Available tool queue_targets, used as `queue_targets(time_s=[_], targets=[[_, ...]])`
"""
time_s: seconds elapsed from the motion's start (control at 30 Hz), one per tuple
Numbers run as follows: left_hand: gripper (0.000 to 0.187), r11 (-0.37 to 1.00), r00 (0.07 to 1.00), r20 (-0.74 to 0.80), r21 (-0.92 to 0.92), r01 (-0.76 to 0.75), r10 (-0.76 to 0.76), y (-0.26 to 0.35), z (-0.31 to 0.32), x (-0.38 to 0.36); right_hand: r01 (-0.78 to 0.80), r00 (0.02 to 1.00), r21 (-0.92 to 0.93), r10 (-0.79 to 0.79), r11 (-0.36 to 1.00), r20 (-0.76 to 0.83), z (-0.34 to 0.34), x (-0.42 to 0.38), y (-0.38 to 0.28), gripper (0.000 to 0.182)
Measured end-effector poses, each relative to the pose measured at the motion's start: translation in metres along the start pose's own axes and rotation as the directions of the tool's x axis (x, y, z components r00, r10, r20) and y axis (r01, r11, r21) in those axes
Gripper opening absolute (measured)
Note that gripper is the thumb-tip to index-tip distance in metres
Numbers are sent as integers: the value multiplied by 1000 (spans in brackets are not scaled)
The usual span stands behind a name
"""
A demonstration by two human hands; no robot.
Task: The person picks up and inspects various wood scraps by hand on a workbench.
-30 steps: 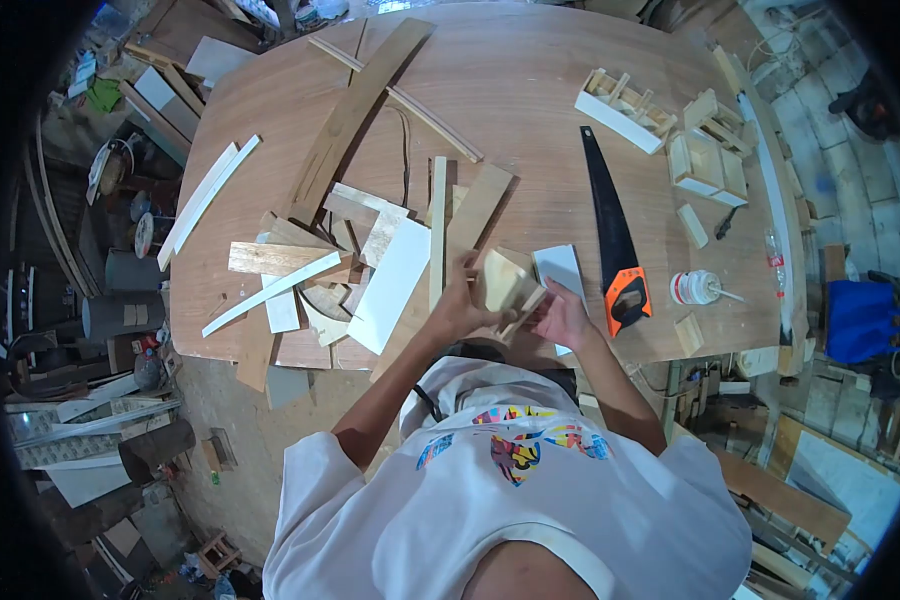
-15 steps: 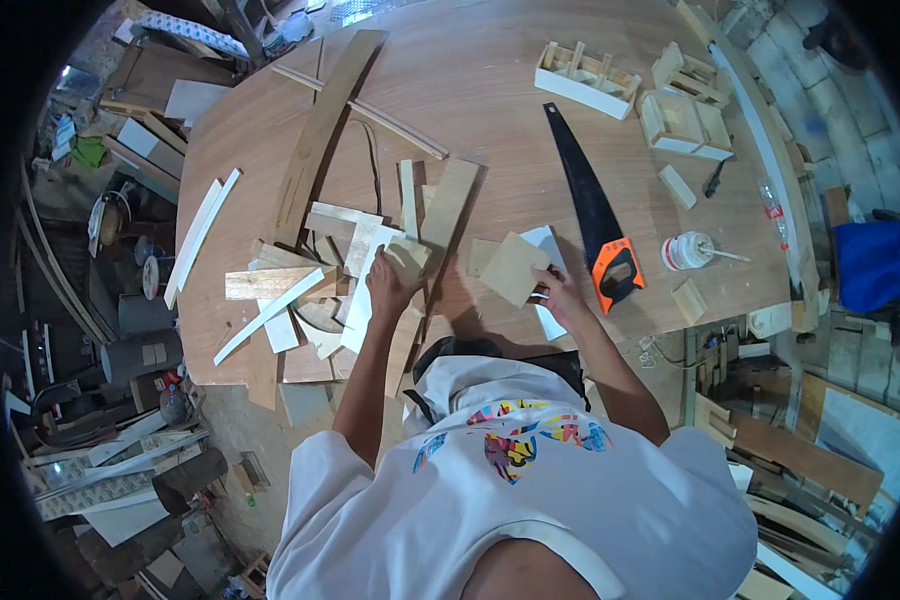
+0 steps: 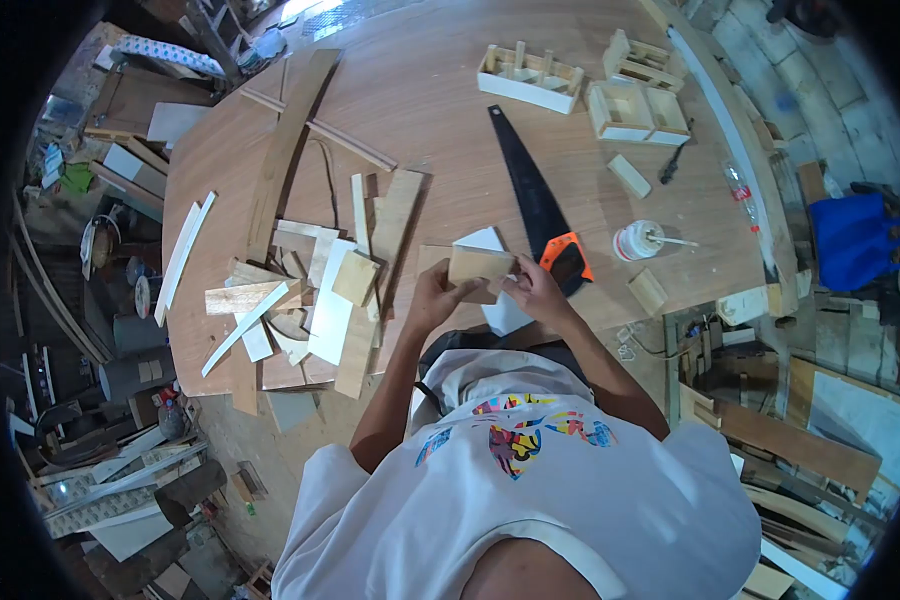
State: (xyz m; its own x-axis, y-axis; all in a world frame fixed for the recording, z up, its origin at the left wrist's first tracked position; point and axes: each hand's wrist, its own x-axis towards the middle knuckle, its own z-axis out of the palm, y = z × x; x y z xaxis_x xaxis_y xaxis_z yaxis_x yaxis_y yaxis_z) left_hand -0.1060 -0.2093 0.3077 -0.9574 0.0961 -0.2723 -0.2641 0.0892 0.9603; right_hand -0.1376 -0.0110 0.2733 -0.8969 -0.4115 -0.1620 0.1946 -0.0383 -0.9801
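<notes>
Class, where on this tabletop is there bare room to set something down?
The broadest bare patch of tabletop lies between the long plank and the saw. A smaller one separates saw and white tub. Crowded: the offcut pile and around the left hand and right hand.

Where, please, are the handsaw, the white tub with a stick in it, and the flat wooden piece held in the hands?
Handsaw (image 3: 533, 200): head view, on the black blade.
White tub (image 3: 631, 243): head view, on its side wall.
Flat wooden piece (image 3: 481, 264): head view, on its broad face.
</notes>
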Motion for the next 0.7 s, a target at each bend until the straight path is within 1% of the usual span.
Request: queue_targets(time_s=[0.03, 0.07, 0.1, 0.13, 0.17, 0.2, 0.23, 0.27, 0.3, 0.33, 0.37, 0.4, 0.43, 0.47, 0.5, 0.57, 0.6, 0.63, 0.7], targets=[[30, 999, 997, -71, 26, 34, -32, -1, 4, -1, 52, 995, -76, -58, 996, -76, -4, -3, -8, 38], [27, 995, 988, -145, 83, 61, -49, -2, 6, -3, -7, 989, -162, -16, 987, -145, -15, -11, -18, 27], [27, 995, 990, -134, 83, 60, -48, -6, 9, -6, -10, 988, -163, -16, 987, -156, -29, -15, -17, 27], [26, 967, 961, -206, -212, 140, -184, -16, 11, -11, -51, 988, -264, 10, 963, -153, -46, -20, -9, 23], [25, 851, 913, -234, -491, 187, -335, -26, 12, -15, -92, 988, -361, 39, 928, -151, -65, -27, -2, 23], [25, 852, 914, -227, -488, 191, -335, -32, 11, -19, -130, 986, -455, 67, 881, -152, -81, -33, 2, 27], [34, 762, 909, -174, -616, 200, -379, -34, 11, -23, -133, 985, -453, 67, 881, -159, -95, -39, 3, 27], [43, 652, 902, -117, -730, 207, -417, -37, 14, -24, -254, 964, -558, 163, 790, -209, -109, -45, 3, 29], [43, 652, 902, -113, -729, 209, -416, -31, 21, -23, -365, 931, -645, 247, 671, -270, -123, -51, 5, 31], [52, 604, 957, -70, -788, 119, -281, -19, 30, -22, -330, 940, -610, 191, 720, -284, -135, -56, 20, 33], [61, 537, 990, -42, -842, 37, -135, -10, 37, -21, -332, 939, -610, 191, 720, -286, -149, -63, 35, 33], [69, 471, 994, -24, -882, 30, -107, -6, 42, -20, -322, 931, -616, 124, 718, -343, -156, -69, 38, 31], [69, 473, 994, -21, -881, 32, -107, 0, 50, -18, -313, 916, -623, 54, 717, -398, -166, -75, 48, 28], [69, 406, 999, -3, -914, 12, -36, 7, 58, -15, -326, 913, -687, 28, 649, -406, -181, -76, 61, 23], [69, 334, 999, 10, -942, -3, 37, 12, 65, -14, -326, 912, -686, 26, 650, -408, -195, -81, 73, 23], [70, 324, 998, 12, -946, -6, 55, 20, 73, -8, -262, 909, -819, -153, 511, -387, -223, -84, 84, 22], [71, 312, 998, 12, -950, -8, 62, 22, 74, -8, -301, 917, -791, -65, 533, -393, -232, -84, 79, 24], [71, 316, 998, 5, -949, -12, 55, 24, 73, -10, -297, 920, -789, -60, 538, -387, -232, -83, 70, 24], [69, 298, 1000, -25, -954, -20, -11, 27, 64, -15, -396, 918, -696, 239, 599, -316, -230, -73, 47, 21]])
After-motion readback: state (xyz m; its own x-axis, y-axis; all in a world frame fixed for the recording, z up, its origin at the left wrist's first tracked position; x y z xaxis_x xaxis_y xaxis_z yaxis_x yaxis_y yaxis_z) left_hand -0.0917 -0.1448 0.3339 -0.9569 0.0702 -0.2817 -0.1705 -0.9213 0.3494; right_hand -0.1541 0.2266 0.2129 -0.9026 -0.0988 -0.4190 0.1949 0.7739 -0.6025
